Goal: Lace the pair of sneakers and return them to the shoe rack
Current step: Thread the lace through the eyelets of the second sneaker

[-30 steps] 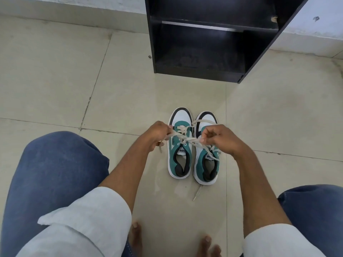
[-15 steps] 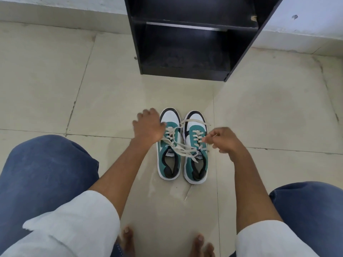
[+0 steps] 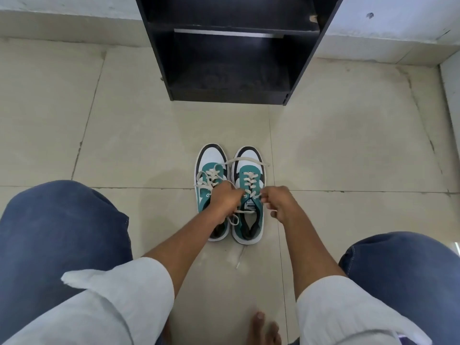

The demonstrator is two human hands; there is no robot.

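Two teal, white and black sneakers stand side by side on the floor, toes pointing at the rack. The left sneaker (image 3: 211, 168) has a loose cream lace lying over its front. My left hand (image 3: 225, 201) reaches across it and pinches the lace of the right sneaker (image 3: 249, 175) near the tongue. My right hand (image 3: 278, 204) pinches the other end of that lace at the shoe's right side. A loop of lace (image 3: 246, 160) lies across the right sneaker's toe. The black shoe rack (image 3: 231, 48) stands open ahead, its lower shelf bare.
Beige floor tiles (image 3: 124, 135) surround the shoes. My knees in blue jeans (image 3: 57, 232) frame both sides, and a bare foot (image 3: 263, 329) shows at the bottom. A white wall and skirting run behind the rack. A lace end trails on the floor behind the right sneaker.
My left hand has moved from the left sneaker's toe across to the right sneaker's lace. My right hand stays at that shoe's right side. The view has shifted slightly.
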